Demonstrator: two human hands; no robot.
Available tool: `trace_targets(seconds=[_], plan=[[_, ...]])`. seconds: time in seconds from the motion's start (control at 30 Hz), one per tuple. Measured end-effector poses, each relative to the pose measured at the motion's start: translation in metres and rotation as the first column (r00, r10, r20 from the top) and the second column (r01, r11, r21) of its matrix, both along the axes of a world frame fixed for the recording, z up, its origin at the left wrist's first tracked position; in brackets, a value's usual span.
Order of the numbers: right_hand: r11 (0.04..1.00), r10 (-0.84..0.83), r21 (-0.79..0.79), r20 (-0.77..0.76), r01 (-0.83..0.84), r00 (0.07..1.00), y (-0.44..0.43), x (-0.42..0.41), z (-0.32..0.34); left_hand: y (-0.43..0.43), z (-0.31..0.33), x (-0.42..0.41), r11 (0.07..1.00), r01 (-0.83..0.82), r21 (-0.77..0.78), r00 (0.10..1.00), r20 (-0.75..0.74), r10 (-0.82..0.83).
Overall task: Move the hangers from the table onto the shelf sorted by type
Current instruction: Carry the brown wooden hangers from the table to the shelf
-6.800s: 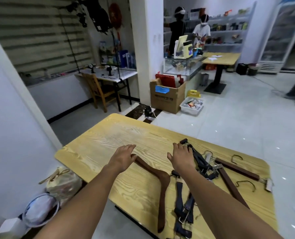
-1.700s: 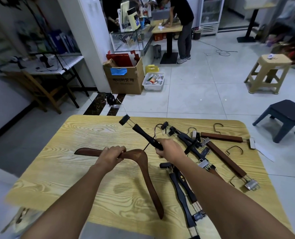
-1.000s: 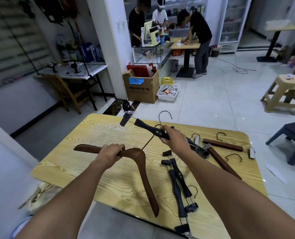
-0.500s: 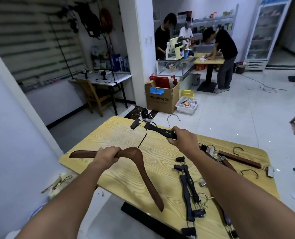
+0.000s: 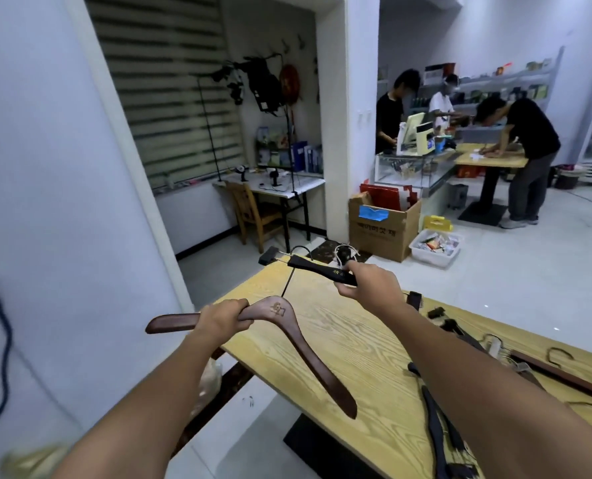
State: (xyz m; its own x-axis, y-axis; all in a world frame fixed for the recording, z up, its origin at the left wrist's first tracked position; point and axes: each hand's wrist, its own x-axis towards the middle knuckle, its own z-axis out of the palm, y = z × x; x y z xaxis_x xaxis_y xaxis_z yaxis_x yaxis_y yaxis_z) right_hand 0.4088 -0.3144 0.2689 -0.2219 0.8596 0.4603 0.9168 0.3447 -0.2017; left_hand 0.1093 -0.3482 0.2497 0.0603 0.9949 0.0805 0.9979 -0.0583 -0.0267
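Gripping the wooden hanger (image 5: 280, 311) by its left arm in my clenched left hand (image 5: 223, 318), far arm slanting right and toward me | right hand (image 5: 370, 285) grasped the black clip hanger (image 5: 308, 264), bar reaching left of the grip | both above the table (image 5: 356, 340) | other hangers (image 5: 432, 418) lay nearer my right hand | shelf unseen.

White walls (image 5: 46, 150), pale tiled floor (image 5: 529, 278), striped blind (image 5: 170, 91) over the window. A wooden chair (image 5: 253, 216) at a small desk (image 5: 287, 184); 3 people (image 5: 529, 129) by a glass counter (image 5: 408, 171).

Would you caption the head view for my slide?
Left hand grips wooden hanger; right hand holds black clip hanger.
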Motion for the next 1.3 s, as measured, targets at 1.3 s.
trace_targets(seconds=[1.3], plan=[[0.503,0.86,0.012,-0.108,-0.864,0.499,-0.138,-0.287,0.034,-0.385,0.032,-0.126,0.446,-0.885,0.137,0.463,0.135,0.876]])
